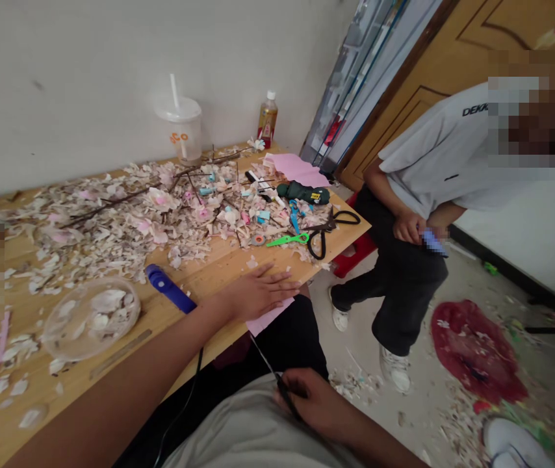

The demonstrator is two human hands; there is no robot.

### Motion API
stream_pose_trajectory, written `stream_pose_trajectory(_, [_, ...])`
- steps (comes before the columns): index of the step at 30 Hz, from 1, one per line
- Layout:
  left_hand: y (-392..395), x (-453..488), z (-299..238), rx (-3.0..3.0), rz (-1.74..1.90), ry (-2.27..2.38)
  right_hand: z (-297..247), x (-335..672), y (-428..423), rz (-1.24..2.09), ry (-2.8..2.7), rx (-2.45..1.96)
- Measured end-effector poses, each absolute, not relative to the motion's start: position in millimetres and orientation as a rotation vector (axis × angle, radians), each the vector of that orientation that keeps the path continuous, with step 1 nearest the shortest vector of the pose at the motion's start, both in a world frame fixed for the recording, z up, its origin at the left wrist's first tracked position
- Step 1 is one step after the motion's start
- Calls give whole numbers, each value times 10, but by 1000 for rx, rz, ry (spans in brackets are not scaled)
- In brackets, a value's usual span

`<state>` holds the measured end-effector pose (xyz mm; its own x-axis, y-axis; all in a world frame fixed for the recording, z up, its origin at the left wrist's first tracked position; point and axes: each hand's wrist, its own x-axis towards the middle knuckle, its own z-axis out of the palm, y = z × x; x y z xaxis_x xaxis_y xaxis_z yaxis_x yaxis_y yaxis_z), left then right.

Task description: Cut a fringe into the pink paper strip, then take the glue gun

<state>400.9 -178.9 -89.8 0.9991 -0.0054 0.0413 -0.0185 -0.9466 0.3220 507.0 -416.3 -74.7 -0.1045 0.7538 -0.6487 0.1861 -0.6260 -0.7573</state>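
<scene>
Scissors (277, 380) in right fingers (307, 393)

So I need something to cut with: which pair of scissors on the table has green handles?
The green scissors, near the table's front edge. The blue-handled pair lies behind them; the large black pair lies to their right.

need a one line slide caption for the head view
Left hand flat on pink paper sheet at wooden table edge; right hand grips thin dark scissors.

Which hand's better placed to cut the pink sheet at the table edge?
Right hand, probably: it grips the scissors, blades pointing up toward the pink sheet. Left hand lies flat on the sheet, pinning it.
</scene>
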Motion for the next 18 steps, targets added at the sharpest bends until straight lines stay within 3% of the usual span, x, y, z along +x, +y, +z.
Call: stream_pose_trajectory(18, [-1787,3994,-954,2833,113,-19,-820,5094,-4097,1735,-1052,-1790])
